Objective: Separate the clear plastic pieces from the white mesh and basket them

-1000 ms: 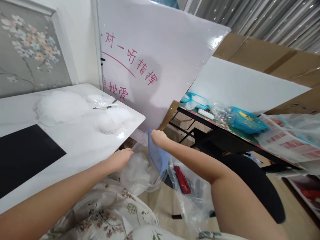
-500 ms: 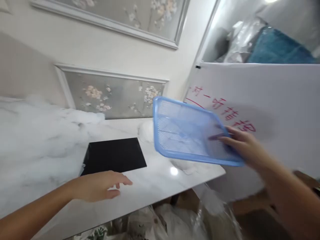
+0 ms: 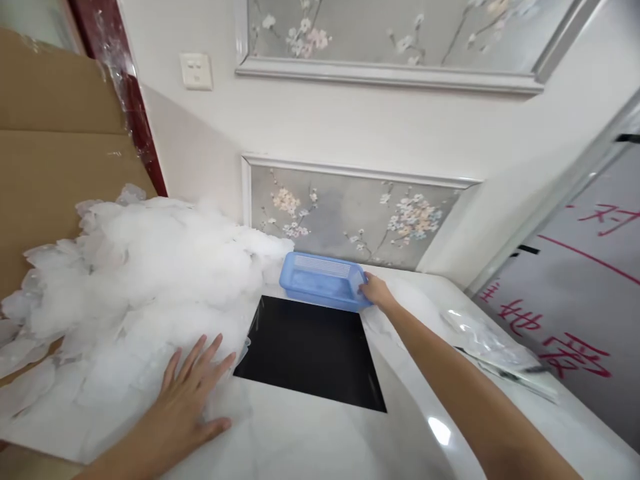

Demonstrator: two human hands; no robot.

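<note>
My right hand (image 3: 376,291) grips the right end of a blue plastic basket (image 3: 320,297) with slatted sides. The basket is at the back of the white marble-patterned table (image 3: 300,440), just behind a flat black sheet (image 3: 310,350). Over the table's left part, my left hand (image 3: 193,387) has its fingers spread and holds nothing. It is at the near edge of a big heap of thin, translucent white pieces (image 3: 165,260), close to the sheet's left side. Whether its fingertips touch the heap I cannot tell.
A cardboard box (image 3: 60,133) stands at the far left behind the heap. The wall with a framed floral panel (image 3: 345,213) closes off the back. On the right lie clear plastic bags (image 3: 495,340), beside a whiteboard (image 3: 590,300) with red writing.
My right hand has brought the basket from the air at the right to the back of the table. My left hand's fingers have spread near the heap. The view has turned left.
</note>
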